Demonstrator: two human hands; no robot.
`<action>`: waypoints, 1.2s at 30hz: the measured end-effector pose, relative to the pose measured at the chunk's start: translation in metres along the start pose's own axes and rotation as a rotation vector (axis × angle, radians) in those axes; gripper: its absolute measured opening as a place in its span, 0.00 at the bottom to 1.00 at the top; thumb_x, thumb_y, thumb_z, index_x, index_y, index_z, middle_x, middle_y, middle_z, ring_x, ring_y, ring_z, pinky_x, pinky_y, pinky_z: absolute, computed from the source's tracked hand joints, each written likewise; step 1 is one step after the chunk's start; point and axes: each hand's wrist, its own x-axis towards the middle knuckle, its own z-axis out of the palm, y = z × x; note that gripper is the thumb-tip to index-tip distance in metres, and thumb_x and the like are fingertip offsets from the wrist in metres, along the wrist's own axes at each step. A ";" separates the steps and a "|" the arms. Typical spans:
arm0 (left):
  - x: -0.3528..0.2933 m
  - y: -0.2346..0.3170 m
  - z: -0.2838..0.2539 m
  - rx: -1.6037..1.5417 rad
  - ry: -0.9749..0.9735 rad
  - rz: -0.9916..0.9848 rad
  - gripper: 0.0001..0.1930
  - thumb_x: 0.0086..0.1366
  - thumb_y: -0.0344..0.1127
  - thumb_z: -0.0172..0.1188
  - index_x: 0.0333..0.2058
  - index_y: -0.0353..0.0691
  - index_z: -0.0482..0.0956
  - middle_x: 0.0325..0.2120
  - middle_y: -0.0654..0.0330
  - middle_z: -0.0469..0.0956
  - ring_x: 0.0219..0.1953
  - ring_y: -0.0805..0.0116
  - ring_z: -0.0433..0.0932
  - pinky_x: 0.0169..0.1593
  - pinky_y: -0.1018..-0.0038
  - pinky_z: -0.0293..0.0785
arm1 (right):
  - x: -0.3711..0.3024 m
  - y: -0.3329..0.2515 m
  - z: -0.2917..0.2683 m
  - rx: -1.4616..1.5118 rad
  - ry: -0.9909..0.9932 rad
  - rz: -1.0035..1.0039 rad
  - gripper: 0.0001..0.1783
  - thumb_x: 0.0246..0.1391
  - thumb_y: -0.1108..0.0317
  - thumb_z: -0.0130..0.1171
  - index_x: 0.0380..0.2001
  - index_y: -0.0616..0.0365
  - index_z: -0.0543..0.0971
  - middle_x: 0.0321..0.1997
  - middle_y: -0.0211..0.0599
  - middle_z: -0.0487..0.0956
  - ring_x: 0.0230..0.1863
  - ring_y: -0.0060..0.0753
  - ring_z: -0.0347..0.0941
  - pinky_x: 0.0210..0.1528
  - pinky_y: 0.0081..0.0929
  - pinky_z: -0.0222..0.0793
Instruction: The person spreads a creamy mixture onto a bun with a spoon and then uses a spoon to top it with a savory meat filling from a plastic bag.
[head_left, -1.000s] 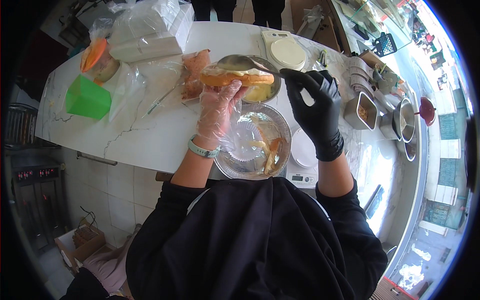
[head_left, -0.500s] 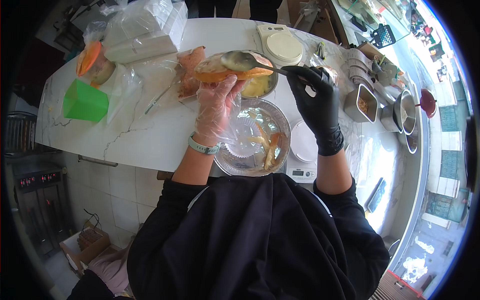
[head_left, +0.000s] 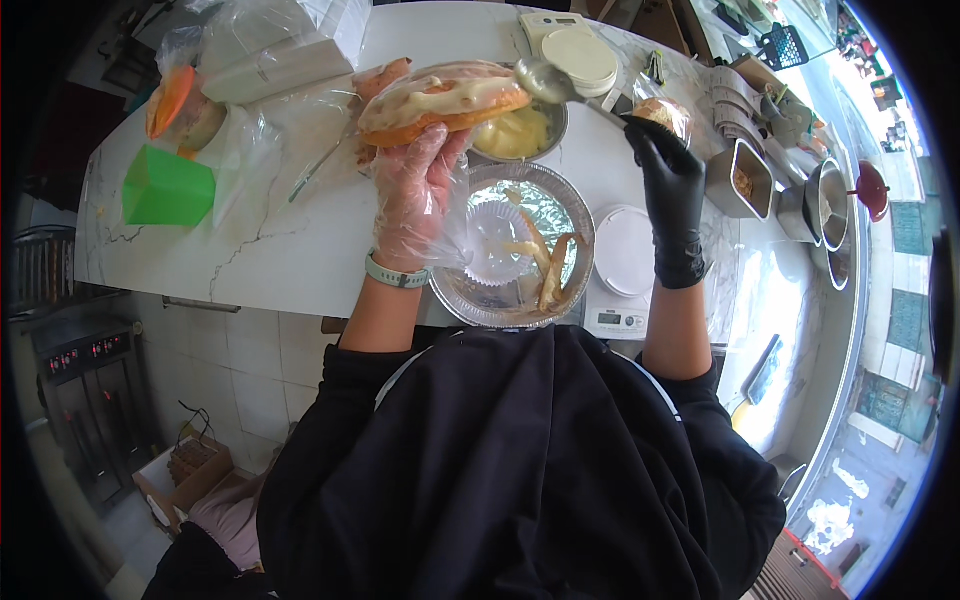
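Container (head_left: 168, 187), green, at left on the table (head_left: 300, 255), well apart from both hands; next, left hand (head_left: 412, 200) in clear plastic glove, fingers closed around the underside of the bread roll (head_left: 440, 110), cream-coated side up; roll lies just beyond those fingertips, long axis roughly left-right, right end a bit higher; foil tray (head_left: 480, 308) nearer the body; spoon (head_left: 548, 80) bowl just beside roll's right end, can't tell from here if touching; right hand (head_left: 665, 190), black glove, fingers pinched on spoon handle, farther from roll than left.
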 end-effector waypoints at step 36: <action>-0.009 -0.006 -0.028 -0.300 -0.119 -0.176 0.25 0.56 0.24 0.51 0.53 0.35 0.60 0.51 0.53 0.64 0.54 0.59 0.64 0.58 0.62 0.64 | 0.005 -0.008 -0.014 0.075 -0.185 0.096 0.10 0.49 0.70 0.57 0.33 0.65 0.79 0.28 0.32 0.78 0.29 0.16 0.69 0.33 0.14 0.65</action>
